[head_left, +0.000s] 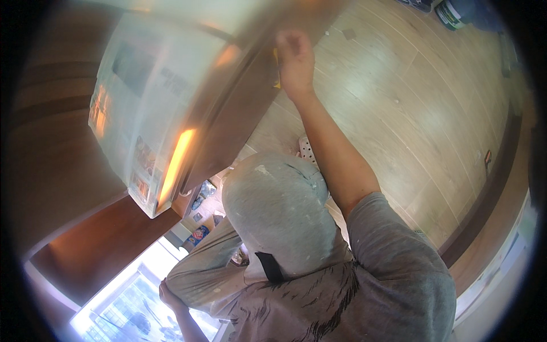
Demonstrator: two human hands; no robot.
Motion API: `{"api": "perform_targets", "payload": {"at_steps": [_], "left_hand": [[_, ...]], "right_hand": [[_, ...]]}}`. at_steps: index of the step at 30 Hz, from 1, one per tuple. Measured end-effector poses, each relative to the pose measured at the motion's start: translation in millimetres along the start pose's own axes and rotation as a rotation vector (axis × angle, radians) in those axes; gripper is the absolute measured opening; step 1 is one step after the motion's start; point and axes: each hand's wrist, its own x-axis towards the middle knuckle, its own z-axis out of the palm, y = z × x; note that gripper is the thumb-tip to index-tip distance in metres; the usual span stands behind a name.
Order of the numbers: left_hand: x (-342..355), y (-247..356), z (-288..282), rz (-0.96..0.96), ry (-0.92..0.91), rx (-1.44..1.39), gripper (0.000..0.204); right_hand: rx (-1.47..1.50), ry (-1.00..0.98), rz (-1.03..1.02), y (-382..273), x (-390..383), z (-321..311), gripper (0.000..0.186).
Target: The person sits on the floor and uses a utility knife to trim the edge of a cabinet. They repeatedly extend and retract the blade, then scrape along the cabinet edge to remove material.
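My right arm stretches forward, and the right hand is beside the edge of a brown panel. Its fingers are curled closed. A thin yellow piece shows between that hand and the panel; its kind is unclear and part is hidden. Against my grey trouser leg, at the lower left, lies my left hand, with its fingers mostly out of sight. My bent knee in dusty grey trousers rises in the middle.
Glossy whitish sheeting with orange reflections covers the furniture at left. Light wood-look flooring spreads to the right, with a dark bucket-like container at the far edge. A bright window is at lower left; a perforated shoe shows beyond my knee.
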Motion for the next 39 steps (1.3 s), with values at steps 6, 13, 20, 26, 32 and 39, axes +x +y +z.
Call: {"api": "perform_targets", "payload": {"at_steps": [6, 13, 20, 26, 32, 39], "left_hand": [[4.7, -3.2, -3.5, -0.014, 0.001, 0.012, 0.046], [0.3, 1.2, 1.5, -0.024, 0.032, 0.008, 0.045], [6.8, -8.0, -6.2, -0.005, -0.007, 0.005, 0.046], [6.0, -5.5, -4.2, -0.016, -0.005, 0.008, 0.046], [3.5, -1.0, -2.5, -0.016, -0.008, 0.005, 0.048], [3.8, 0.4, -1.5, -0.022, 0.003, 0.036, 0.049]], "right_hand": [[-0.021, -0.004, -0.011, -0.5, 0.0, -0.5, 0.008], [-0.042, -0.012, 0.013, -3.4, -4.4, -0.7, 0.008], [-0.035, -0.038, 0.012, -1.8, -6.5, -1.5, 0.007], [-0.026, -0.058, 0.003, -1.3, -9.4, -2.2, 0.007], [-0.009, -0.065, 0.011, 1.5, -9.6, -3.1, 0.007], [-0.005, -0.001, 0.007, 2.5, -5.5, 0.4, 0.008]]}}
